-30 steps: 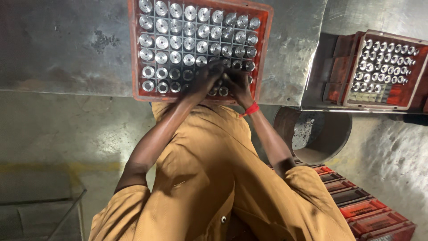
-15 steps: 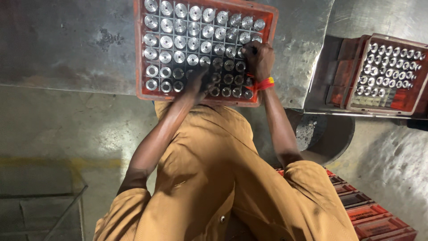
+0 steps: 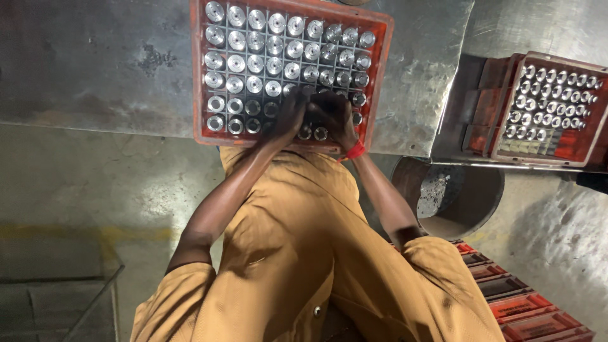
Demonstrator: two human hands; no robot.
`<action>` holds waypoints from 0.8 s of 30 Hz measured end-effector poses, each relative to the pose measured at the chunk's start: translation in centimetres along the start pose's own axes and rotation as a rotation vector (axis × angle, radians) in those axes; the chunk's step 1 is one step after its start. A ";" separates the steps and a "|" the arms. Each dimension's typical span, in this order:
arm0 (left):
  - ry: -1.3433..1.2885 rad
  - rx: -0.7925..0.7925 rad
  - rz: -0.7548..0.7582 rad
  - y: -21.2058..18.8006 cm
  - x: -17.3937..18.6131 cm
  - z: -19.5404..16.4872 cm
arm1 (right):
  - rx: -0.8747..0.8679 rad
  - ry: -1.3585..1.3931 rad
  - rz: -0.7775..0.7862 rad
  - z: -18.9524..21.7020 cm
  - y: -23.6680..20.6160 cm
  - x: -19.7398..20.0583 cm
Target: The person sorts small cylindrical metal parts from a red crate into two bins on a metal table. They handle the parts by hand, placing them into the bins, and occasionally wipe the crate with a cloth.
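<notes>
A red plastic crate [image 3: 197,82] with a grid insert lies on a steel table [image 3: 95,63], holding several shiny round metal parts [image 3: 256,41] standing in cells. Both my hands rest close together over the crate's near rows. My left hand [image 3: 286,120] has its fingers curled down among the parts. My right hand [image 3: 334,114], with a red band at the wrist, sits just beside it, fingers bent onto the parts. Whether either hand grips a part is hidden by the fingers. Some near cells look darker and lower.
A second red crate [image 3: 551,107] of similar metal parts sits at the right on another surface. Below it stands a round dark metal bin [image 3: 456,202]. Stacked red crates [image 3: 525,304] are at the lower right. A wire frame [image 3: 57,297] is at the lower left.
My right hand went up to the crate's right side half a second ago and has come back down beside my left hand at the near rows.
</notes>
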State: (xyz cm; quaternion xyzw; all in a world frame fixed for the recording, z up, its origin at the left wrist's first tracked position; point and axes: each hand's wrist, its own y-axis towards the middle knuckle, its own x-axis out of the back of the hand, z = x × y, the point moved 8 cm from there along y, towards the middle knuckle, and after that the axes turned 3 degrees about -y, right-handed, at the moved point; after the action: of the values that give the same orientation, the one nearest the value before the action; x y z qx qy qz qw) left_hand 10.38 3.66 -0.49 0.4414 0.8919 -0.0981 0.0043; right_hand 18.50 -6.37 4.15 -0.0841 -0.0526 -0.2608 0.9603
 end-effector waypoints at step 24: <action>-0.565 0.430 -0.111 -1.6 3.8 2.1 | 0.185 -0.686 -0.274 3.8 9.5 10.3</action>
State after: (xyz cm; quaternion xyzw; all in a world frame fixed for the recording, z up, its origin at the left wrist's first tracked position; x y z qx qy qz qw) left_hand 6.62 5.37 -2.60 0.3386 0.8370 -0.4019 0.1525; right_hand 31.93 -2.68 8.08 -0.0715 -0.4052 -0.3375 0.8466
